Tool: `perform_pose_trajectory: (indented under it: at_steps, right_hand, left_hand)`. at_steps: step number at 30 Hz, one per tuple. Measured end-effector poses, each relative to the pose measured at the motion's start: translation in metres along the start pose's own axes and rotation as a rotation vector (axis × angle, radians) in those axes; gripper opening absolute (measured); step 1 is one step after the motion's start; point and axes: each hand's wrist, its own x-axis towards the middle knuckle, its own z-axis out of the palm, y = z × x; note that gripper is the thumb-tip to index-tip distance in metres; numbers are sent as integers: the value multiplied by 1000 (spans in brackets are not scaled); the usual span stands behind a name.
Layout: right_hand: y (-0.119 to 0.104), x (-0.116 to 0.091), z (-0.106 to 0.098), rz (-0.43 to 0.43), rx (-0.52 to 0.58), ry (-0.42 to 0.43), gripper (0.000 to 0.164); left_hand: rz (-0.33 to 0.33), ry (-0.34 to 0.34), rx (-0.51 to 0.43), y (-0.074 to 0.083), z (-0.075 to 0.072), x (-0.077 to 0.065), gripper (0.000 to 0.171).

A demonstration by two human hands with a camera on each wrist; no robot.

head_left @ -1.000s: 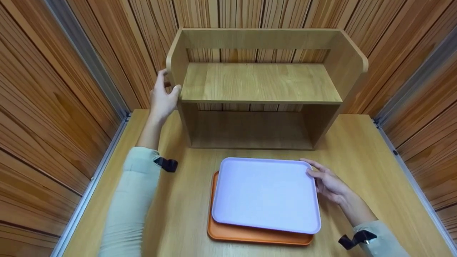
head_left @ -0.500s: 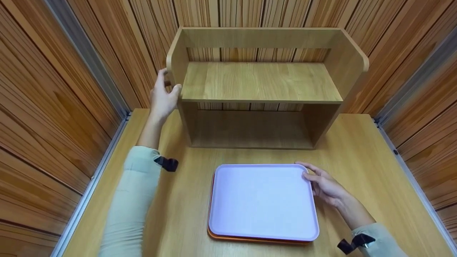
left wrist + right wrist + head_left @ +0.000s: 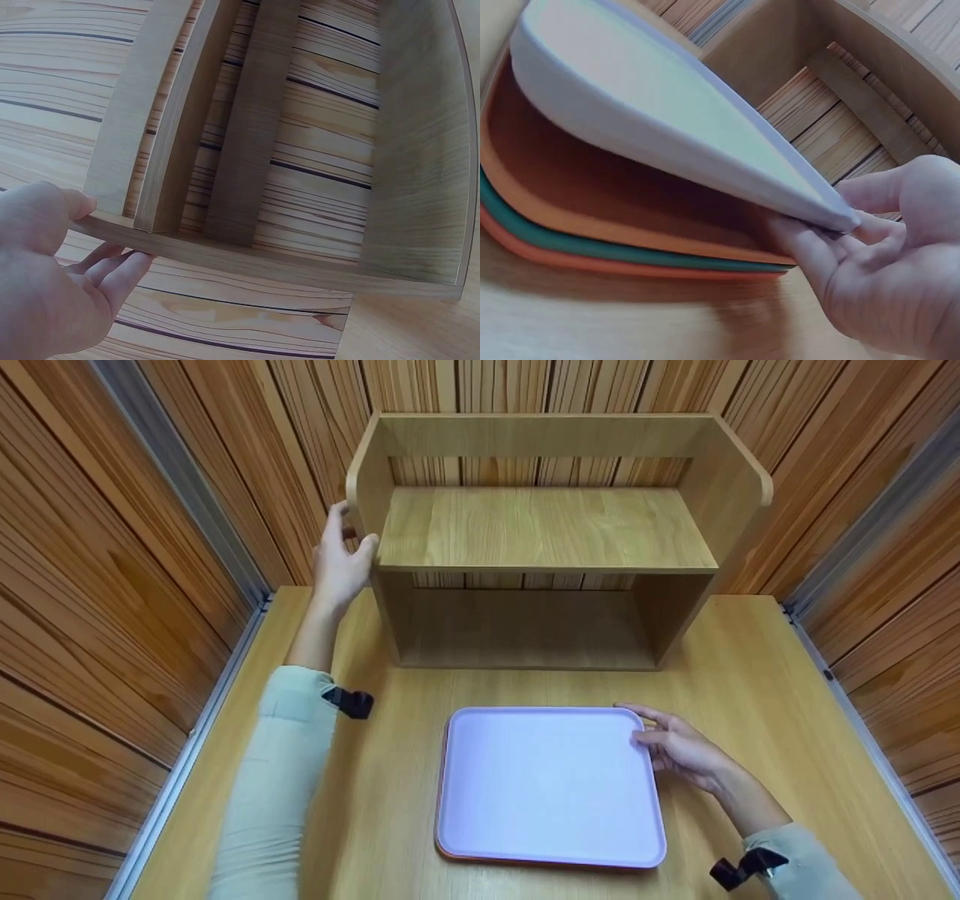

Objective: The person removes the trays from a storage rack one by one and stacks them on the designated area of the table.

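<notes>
My right hand (image 3: 686, 754) pinches the right edge of a lavender tray (image 3: 551, 787), thumb on top and fingers beneath. In the right wrist view this tray (image 3: 667, 127) is tilted above an orange tray (image 3: 615, 225), with a gap between them. Under the orange one lie a green tray (image 3: 615, 251) and a further orange-red tray (image 3: 592, 262). My left hand (image 3: 341, 566) holds the left side panel of a two-tier wooden shelf (image 3: 547, 529). The left wrist view has its thumb on one face of the panel (image 3: 300, 274) and fingers on the other.
The shelf stands at the back of the wooden table (image 3: 390, 780), against a slatted wood wall (image 3: 502, 386). Wood-panelled walls (image 3: 112, 585) with metal rails close in both sides. A black wrist mount (image 3: 351, 703) sits on the left sleeve.
The lavender tray has come down and toward me in my right hand, now covering nearly all of the orange tray in the head view. My left hand keeps its place on the shelf.
</notes>
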Motion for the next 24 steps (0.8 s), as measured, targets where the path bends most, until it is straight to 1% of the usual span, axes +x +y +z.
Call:
perform_pose_trajectory:
  at_steps: [4,8,11,14,18,24]
  right_hand:
    - [-4,1,0,15,-182,-6,74]
    - [-8,1,0,3,-283,-10,74]
    - [-12,1,0,-3,-359,9,73]
    - [-16,2,0,-1,-421,20,74]
    - [-18,3,0,-6,-464,19,75]
    - [-15,6,-1,-53,-561,27,73]
  left_hand:
    - [3,6,-6,-1,0,0,60]
    - [7,9,-17,-2,1,1,60]
    - [8,6,-19,-1,2,1,60]
    - [5,8,-21,-1,1,1,60]
    - [3,13,-10,-1,1,0,60]
    - [12,17,4,-1,1,1,59]
